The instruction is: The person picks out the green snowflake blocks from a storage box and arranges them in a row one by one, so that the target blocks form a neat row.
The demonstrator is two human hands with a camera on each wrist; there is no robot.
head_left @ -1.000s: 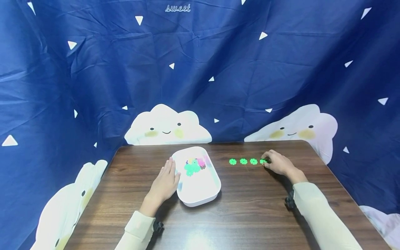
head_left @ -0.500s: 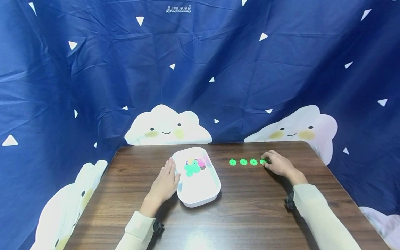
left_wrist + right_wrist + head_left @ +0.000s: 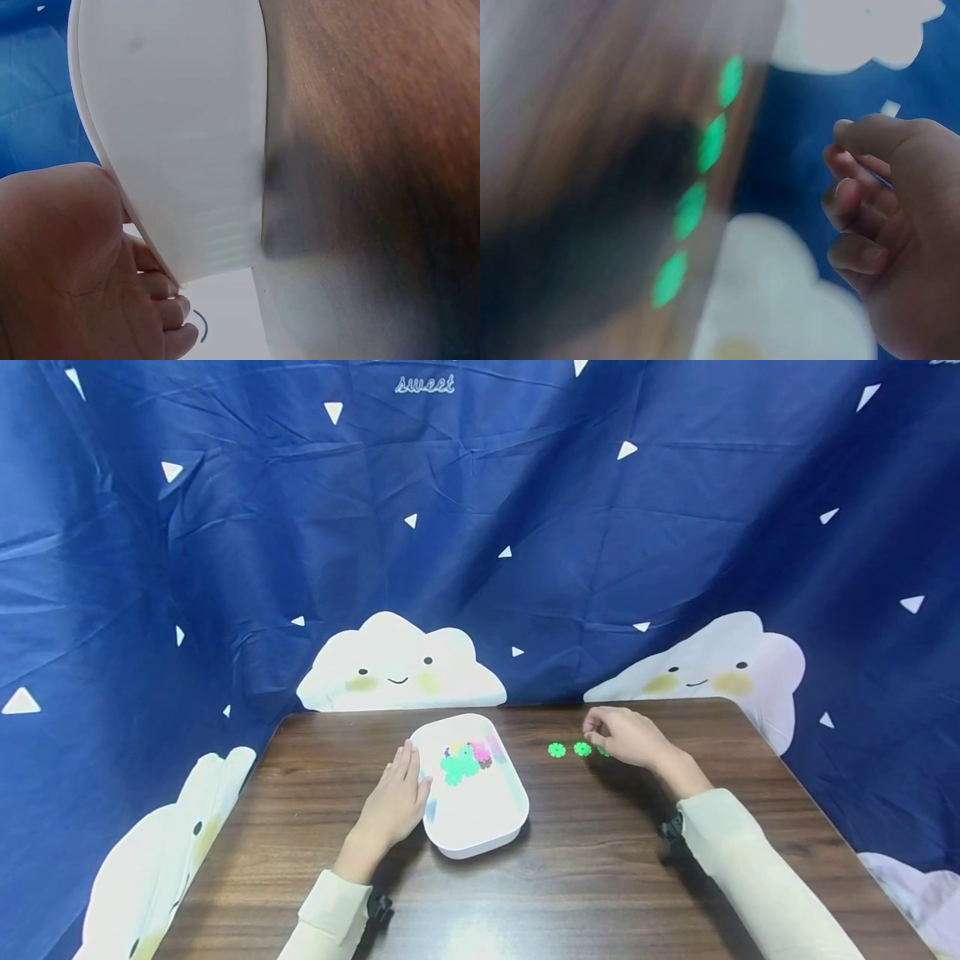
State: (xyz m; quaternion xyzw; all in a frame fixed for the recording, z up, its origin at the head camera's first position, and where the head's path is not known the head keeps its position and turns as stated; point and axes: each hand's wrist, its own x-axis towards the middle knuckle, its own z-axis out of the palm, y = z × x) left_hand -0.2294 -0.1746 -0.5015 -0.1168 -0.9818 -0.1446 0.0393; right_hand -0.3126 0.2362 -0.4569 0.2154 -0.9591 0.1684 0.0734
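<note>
My left hand (image 3: 393, 797) lies with straight fingers along the left side of a white plastic tray (image 3: 476, 846). In the left wrist view, its palm and fingers touch the rim of the tray (image 3: 176, 127). Green flower-shaped plastic pieces form a row on the table: a left one (image 3: 557, 749), one beside it (image 3: 582, 748), and others partly or wholly hidden by my right hand (image 3: 630, 737). In the right wrist view, several green pieces (image 3: 690, 210) show blurred, and the right hand (image 3: 907, 217) hangs above the table, fingers loosely curled, nothing visible between them.
Inside the tray lie more flower pieces: a green cluster (image 3: 459, 766), a pink one (image 3: 480, 752), and small yellow and purple bits. The brown wooden table (image 3: 600, 877) ends at a blue curtain (image 3: 555, 568) with cloud prints.
My right hand has let go of the rightmost green piece, lifted from the table and moved left over the row. The left hand and tray have stayed in place.
</note>
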